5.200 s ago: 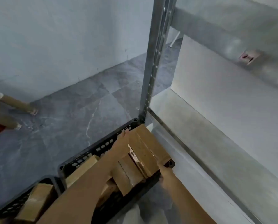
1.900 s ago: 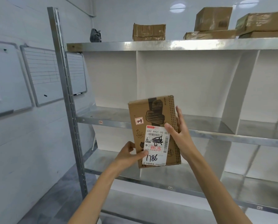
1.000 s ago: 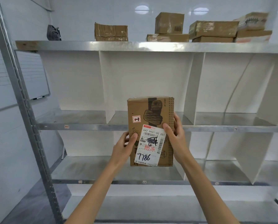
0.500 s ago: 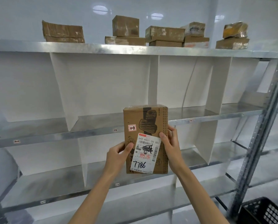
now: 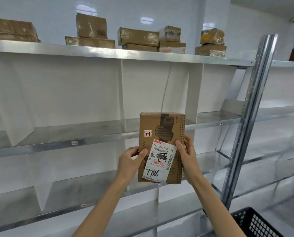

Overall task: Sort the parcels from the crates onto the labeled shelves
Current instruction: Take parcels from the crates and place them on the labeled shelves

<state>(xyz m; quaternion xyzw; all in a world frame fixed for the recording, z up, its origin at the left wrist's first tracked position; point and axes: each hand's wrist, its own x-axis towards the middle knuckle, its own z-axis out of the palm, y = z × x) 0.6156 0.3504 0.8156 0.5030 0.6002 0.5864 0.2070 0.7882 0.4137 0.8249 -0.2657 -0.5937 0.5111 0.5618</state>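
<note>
I hold a brown cardboard parcel (image 5: pixel 161 134) upright in front of the metal shelving. It carries a white shipping label with "7786" handwritten on it and a small red-and-white sticker reading "1-3". My left hand (image 5: pixel 130 161) grips its lower left edge, thumb on the front. My right hand (image 5: pixel 188 155) grips the right edge. Behind the parcel runs the middle shelf (image 5: pixel 95 141), with a small label tag (image 5: pixel 74 143) on its front lip. White dividers (image 5: pixel 122 93) split the shelves into bays.
Several taped cardboard parcels (image 5: pixel 137 38) sit on the top shelf (image 5: pixel 108 53). A steel upright post (image 5: pixel 248 113) stands to the right, with more shelving beyond it. The corner of a black plastic crate (image 5: pixel 255 223) shows at the bottom right.
I lifted the parcel out of the crate and stood up. Since then the view has swung right along the shelves while both hands keep the parcel upright in front of me.
</note>
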